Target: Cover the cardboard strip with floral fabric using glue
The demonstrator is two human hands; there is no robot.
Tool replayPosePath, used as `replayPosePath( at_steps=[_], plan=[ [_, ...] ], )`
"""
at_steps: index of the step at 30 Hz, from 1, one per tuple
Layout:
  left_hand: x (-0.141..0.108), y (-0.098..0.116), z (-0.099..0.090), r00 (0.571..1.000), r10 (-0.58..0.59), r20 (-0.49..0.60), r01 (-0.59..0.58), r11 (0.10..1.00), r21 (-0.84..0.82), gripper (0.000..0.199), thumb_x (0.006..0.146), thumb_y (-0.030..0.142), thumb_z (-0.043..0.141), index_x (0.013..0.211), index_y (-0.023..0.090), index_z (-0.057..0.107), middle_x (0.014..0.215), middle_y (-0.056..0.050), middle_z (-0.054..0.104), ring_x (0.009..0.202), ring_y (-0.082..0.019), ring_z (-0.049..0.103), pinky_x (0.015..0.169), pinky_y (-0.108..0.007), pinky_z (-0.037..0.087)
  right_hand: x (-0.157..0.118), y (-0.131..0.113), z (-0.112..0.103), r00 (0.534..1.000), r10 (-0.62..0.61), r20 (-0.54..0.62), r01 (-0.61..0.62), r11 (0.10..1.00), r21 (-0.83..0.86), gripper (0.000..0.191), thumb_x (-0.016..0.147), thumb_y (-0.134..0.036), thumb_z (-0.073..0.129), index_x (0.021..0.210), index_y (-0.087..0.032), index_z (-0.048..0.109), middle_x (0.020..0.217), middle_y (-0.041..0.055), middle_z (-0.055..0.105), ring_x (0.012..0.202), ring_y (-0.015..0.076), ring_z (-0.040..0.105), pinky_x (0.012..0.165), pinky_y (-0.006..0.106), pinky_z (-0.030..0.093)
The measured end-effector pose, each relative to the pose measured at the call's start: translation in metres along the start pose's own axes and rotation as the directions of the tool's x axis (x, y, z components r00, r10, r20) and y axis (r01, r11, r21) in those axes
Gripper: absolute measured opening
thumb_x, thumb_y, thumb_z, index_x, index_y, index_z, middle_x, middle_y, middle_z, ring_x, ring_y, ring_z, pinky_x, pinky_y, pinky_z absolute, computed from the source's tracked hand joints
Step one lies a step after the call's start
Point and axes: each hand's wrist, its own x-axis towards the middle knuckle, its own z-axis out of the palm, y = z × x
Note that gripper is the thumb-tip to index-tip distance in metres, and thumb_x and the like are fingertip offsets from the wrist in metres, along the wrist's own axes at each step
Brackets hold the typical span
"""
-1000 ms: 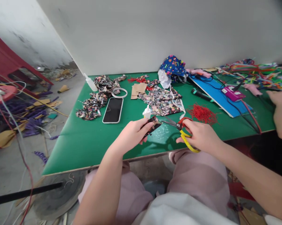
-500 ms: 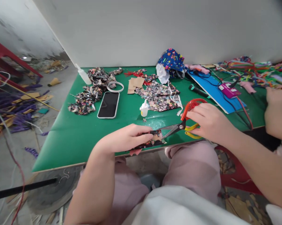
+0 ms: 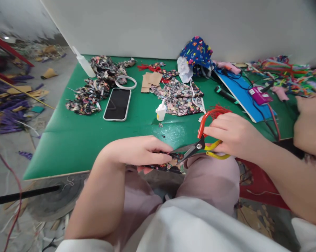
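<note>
My left hand (image 3: 144, 150) is closed on a piece of dark floral fabric (image 3: 171, 167) at the table's front edge, its fingers covering part of the cloth. In my right hand (image 3: 226, 134) is a pair of scissors (image 3: 199, 146) with one red and one yellow handle. Their parted blades reach to the fabric beside my left fingertips. Red threads (image 3: 218, 111) show behind my right hand. A small white glue bottle (image 3: 161, 111) stands a little beyond the blades, with tiny scraps near it.
On the green table (image 3: 68, 147) lie a phone (image 3: 117, 104), a white ring (image 3: 126, 82), crumpled floral cloth (image 3: 88, 96), brown cardboard pieces (image 3: 150, 81), a blue board (image 3: 242, 94) and a purple box (image 3: 260, 95). A squeeze bottle (image 3: 84, 65) stands back left. Another person's arm (image 3: 309, 122) is at right.
The camera view has tilted down, so table things sit higher in it. The scissors have shifted slightly toward my left hand, and the fabric now hangs lower at the table edge.
</note>
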Motion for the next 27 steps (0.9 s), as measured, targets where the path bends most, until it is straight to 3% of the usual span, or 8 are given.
replayPosePath(
  at_steps=[4,12,27],
  plan=[
    [0.0009,-0.0004,-0.0004,1.000,-0.005,0.017,0.005,1.000,0.014,0.030,0.087,0.038,0.039,0.070,0.017,0.051,0.049,0.003,0.047,0.040,-0.007,0.042,0.038,-0.017,0.035,-0.0007,-0.0014,-0.0029,1.000,-0.018,-0.006,0.018,1.000,-0.004,0.024,0.082,-0.036,0.050,0.085,-0.016,0.061,0.067,0.0031,0.054,0.067,0.0157,0.046,0.064,0.029,0.033],
    [0.0017,-0.0029,-0.0022,0.997,-0.007,0.079,0.008,1.000,-0.014,0.031,0.087,0.039,0.038,0.081,0.016,0.057,0.048,0.004,0.044,0.039,-0.007,0.040,0.036,-0.017,0.035,-0.0017,-0.0044,-0.0037,0.999,-0.045,-0.028,0.045,0.999,-0.020,0.025,0.085,-0.036,0.046,0.081,-0.017,0.061,0.065,0.0026,0.057,0.063,0.0148,0.048,0.061,0.029,0.033],
    [0.0025,-0.0031,-0.0032,0.991,-0.009,0.131,0.016,0.998,-0.053,0.028,0.085,0.036,0.042,0.079,0.015,0.059,0.047,0.003,0.045,0.038,-0.007,0.039,0.035,-0.016,0.034,-0.0064,-0.0079,-0.0031,0.999,-0.034,0.009,0.034,0.998,-0.045,0.023,0.086,-0.034,0.045,0.078,-0.020,0.061,0.064,0.0011,0.057,0.064,0.0135,0.048,0.060,0.028,0.032]
  ],
)
